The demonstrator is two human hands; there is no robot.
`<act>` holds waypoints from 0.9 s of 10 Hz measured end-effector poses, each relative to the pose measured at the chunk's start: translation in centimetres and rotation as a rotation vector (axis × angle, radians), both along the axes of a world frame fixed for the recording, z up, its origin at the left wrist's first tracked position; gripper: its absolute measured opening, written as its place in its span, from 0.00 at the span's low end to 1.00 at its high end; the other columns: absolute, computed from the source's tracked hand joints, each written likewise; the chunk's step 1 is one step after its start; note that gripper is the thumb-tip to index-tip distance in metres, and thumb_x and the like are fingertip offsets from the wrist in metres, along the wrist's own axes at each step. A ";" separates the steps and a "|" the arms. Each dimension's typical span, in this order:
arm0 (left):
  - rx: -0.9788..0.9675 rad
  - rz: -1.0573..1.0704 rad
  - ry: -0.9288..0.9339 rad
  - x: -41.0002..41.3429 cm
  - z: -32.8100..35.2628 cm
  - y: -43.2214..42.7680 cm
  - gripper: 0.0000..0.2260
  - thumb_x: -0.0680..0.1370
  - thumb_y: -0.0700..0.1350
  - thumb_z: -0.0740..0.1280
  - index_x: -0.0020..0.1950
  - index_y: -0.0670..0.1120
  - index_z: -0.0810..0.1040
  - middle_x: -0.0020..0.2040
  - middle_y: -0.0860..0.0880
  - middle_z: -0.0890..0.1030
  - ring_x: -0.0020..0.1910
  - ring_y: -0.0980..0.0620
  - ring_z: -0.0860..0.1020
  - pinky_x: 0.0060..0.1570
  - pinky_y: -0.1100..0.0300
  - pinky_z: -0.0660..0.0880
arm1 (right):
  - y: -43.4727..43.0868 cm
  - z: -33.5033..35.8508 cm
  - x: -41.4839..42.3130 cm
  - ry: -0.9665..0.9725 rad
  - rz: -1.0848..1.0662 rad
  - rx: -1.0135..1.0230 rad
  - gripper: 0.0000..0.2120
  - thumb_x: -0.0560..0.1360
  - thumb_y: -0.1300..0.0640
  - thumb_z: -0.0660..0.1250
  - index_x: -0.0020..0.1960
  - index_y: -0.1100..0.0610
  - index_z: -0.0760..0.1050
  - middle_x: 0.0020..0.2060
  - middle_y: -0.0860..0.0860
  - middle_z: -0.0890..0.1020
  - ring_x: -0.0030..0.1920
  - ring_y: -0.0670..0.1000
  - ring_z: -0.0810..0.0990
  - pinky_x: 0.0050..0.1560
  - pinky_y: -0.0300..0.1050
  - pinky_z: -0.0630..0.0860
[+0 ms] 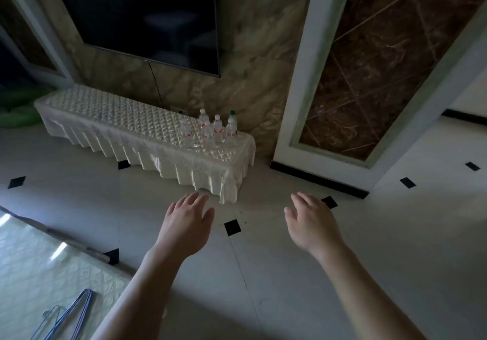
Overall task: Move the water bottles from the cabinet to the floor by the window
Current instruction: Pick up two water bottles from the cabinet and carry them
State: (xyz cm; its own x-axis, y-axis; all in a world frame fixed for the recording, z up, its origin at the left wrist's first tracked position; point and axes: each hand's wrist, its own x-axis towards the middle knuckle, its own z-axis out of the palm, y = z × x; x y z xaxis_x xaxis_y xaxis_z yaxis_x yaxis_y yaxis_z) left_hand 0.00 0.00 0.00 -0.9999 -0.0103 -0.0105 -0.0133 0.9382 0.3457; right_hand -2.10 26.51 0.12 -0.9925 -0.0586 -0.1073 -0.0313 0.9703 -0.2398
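Note:
Several clear water bottles (213, 127) with red labels stand upright in a cluster at the right end of a low cabinet (110, 118) draped in a white quilted cloth. One bottle at the back has a green cap. My left hand (185, 222) and my right hand (311, 219) reach forward over the tiled floor, palms down, fingers straight and relaxed, holding nothing. Both hands are short of the cabinet's near corner and well apart from the bottles.
A dark television (137, 12) hangs on the marble wall above the cabinet. A white-framed brown panel (382, 62) stands to the right. A table with a patterned cover (39, 268) and wire hangers (71, 316) sits at lower left. Something green (15, 107) lies at far left.

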 end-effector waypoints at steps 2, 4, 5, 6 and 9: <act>0.013 -0.024 0.045 -0.5 0.0 -1.8 0.17 0.81 0.51 0.59 0.67 0.47 0.73 0.66 0.48 0.75 0.67 0.46 0.70 0.66 0.52 0.64 | -2.1 0.0 -0.1 0.018 -0.011 0.002 0.25 0.82 0.46 0.51 0.75 0.55 0.63 0.75 0.51 0.66 0.75 0.51 0.61 0.75 0.52 0.59; 0.010 -0.058 0.053 -0.6 0.0 -4.3 0.17 0.81 0.52 0.58 0.68 0.48 0.72 0.68 0.49 0.74 0.67 0.47 0.70 0.67 0.53 0.63 | -4.4 -0.1 -0.1 0.024 -0.029 0.004 0.25 0.82 0.46 0.50 0.75 0.55 0.63 0.75 0.50 0.66 0.75 0.51 0.61 0.75 0.53 0.59; 0.003 -0.081 0.057 -0.8 -0.2 -5.4 0.17 0.81 0.52 0.58 0.68 0.48 0.73 0.67 0.49 0.75 0.67 0.46 0.71 0.66 0.52 0.64 | -5.6 0.0 0.2 0.028 -0.040 0.005 0.25 0.82 0.46 0.50 0.75 0.55 0.63 0.75 0.51 0.66 0.75 0.52 0.61 0.75 0.54 0.58; 0.009 -0.093 0.045 -1.1 -0.4 -6.2 0.18 0.81 0.52 0.57 0.69 0.48 0.72 0.68 0.49 0.74 0.68 0.47 0.70 0.67 0.53 0.63 | -6.7 0.0 0.4 0.021 -0.038 0.020 0.24 0.82 0.46 0.50 0.75 0.55 0.63 0.75 0.51 0.66 0.75 0.52 0.62 0.75 0.54 0.59; 0.030 -0.107 0.031 -2.6 -0.9 -5.9 0.18 0.81 0.52 0.58 0.69 0.48 0.72 0.68 0.49 0.74 0.69 0.47 0.70 0.67 0.53 0.63 | -6.9 -0.2 -1.3 -0.006 -0.032 0.023 0.25 0.82 0.45 0.48 0.75 0.54 0.62 0.75 0.50 0.65 0.76 0.51 0.60 0.75 0.55 0.57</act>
State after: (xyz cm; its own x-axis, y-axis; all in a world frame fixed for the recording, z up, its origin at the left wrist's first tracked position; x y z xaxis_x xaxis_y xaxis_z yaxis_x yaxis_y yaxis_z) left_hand -2.58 -5.92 -0.90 -0.9951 0.0968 0.0217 0.0979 0.9228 0.3726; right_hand -3.44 19.59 -0.08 -0.9931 -0.0240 -0.1146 0.0015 0.9760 -0.2179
